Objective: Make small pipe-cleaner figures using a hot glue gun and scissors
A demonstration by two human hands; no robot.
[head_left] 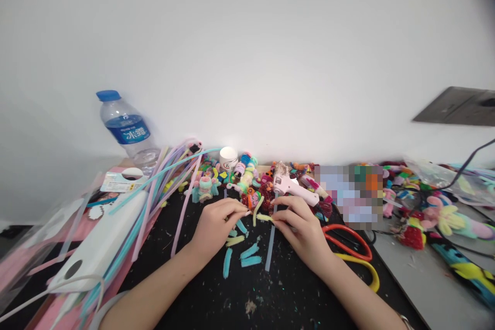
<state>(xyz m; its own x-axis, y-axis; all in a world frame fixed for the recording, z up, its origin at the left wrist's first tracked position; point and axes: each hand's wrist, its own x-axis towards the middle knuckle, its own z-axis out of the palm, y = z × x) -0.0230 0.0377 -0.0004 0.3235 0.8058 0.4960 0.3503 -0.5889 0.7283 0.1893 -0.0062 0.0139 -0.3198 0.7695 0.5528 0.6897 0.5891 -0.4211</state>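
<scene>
My right hand (299,224) is closed in a pinch on the end of a short pale-yellow pipe cleaner piece (264,217). Opposite it, my left hand (218,227) has thumb and fingers pressed together; whatever sits in its fingertips is too small to make out. Between the hands another yellow piece (258,209) stands tilted. Below lie short blue pipe cleaner pieces (251,261) and a yellow-green one (235,241). A pink glue gun (296,189) lies behind my right hand, and its translucent glue stick (270,252) runs beneath the fingers.
Scissors with red and yellow handles (350,242) lie right of my right arm. A white power strip (100,242) and long pipe cleaners (145,221) lie at the left. Behind stand a water bottle (126,126), a paper cup (228,158) and fuzzy figures (204,185). Craft pieces (441,216) crowd the right.
</scene>
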